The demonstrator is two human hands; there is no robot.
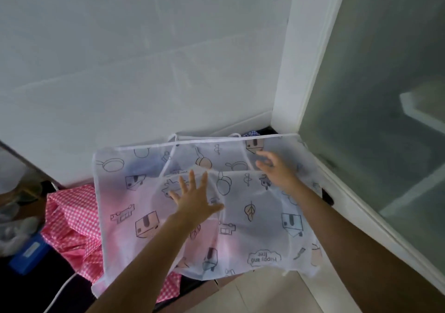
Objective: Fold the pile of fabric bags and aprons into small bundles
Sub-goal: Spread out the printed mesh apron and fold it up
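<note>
1. Apron: spread flat over pink checked cloth, by wall corner.
2. Left grip: wide, splayed, pressing apron's middle.
3. Right grip: loose, blurred, touching upper part, holding nothing.

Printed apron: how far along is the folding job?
Done: no finished bundle shows. In hand: the white printed apron lies spread out, left hand pressing flat on it, right hand at its upper part. Left: fold it, then the pink checked fabric crumpled beneath.

Wall behind, glass door right
</note>
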